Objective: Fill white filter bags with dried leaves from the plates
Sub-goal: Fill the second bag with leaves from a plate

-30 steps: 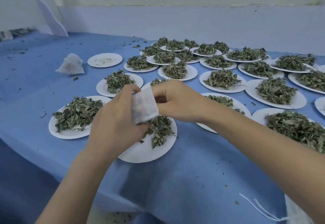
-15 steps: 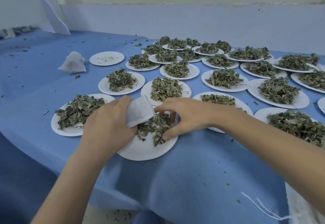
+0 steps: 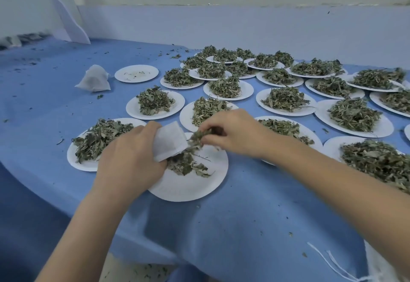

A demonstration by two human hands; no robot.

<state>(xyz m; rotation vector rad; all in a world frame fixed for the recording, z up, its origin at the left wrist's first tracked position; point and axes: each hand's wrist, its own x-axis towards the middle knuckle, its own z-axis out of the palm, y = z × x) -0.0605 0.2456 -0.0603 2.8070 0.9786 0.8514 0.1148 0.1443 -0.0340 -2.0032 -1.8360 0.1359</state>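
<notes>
1. The left hand (image 3: 131,159) grips a white bag (image 3: 169,141) over the near plate (image 3: 188,184), fingers wrapped round the bag's lower left part, with its mouth facing 3 o'clock.
2. The right hand (image 3: 233,133) pinches a pinch of leaves (image 3: 197,137) between thumb and fingertips, right at the bag's mouth; the leaves touch the bag's right edge.
3. On the near plate a small heap (image 3: 186,164) of leaves lies just below the bag (most of the plate toward 6 o'clock is bare).
4. At 9 o'clock from the near plate sits a plate with a full pile (image 3: 99,136), partly hidden by the left hand.
5. Toward 12 o'clock and 2 o'clock many more plates (image 3: 286,102) carry piles of leaves, set close together, some overlapping at the far end.
6. One nearly bare plate (image 3: 136,73) lies at 11 o'clock, holding only a few crumbs.
7. Just left of it a filled bag (image 3: 94,79) rests on the blue cloth (image 3: 244,226), apart from the plates.
8. Loose leaf crumbs dot the cloth.
9. At 5 o'clock, at the frame's edge, white strings (image 3: 328,259) lie on the cloth, beside a white fabric that the right forearm partly hides.
</notes>
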